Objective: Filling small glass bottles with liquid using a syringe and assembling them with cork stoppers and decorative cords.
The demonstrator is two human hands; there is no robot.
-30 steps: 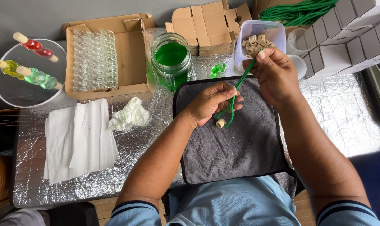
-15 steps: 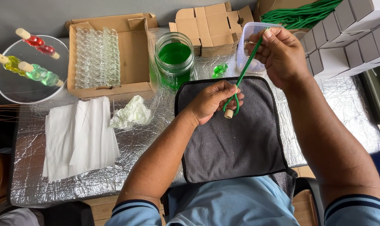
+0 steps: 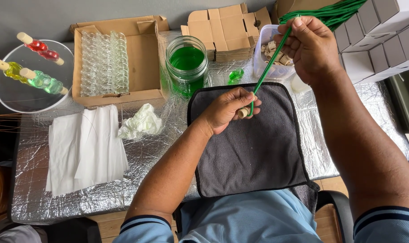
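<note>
The left hand (image 3: pixel 227 110) is curled nearly closed over the dark grey microfibre cloth with black edging (image 3: pixel 254 148), its thumb and fingertips pinching a small ridged beige cork stopper (image 3: pixel 244 112) and the lower end of a thin green cord (image 3: pixel 268 67). The right hand (image 3: pixel 310 47) is raised above the cloth's far edge, fingers closed tight on the cord's upper end, so the cord runs taut on a slant between both hands.

Behind the right hand, partly hidden by it, stands a clear plastic tub of more cork stoppers (image 3: pixel 272 49). To its left are a small green glass piece (image 3: pixel 235 75) and a glass jar of green liquid (image 3: pixel 187 65). Further left an open cardboard box of clear glass bottles (image 3: pixel 110 63) rests on the silver quilted foil table cover (image 3: pixel 168 148), with a crumpled white tissue (image 3: pixel 141 122) and flat white paper sheets (image 3: pixel 85 148) in front of it. A round clear plate (image 3: pixel 15 94) holds corked bottles of red, yellow and green liquid
</note>
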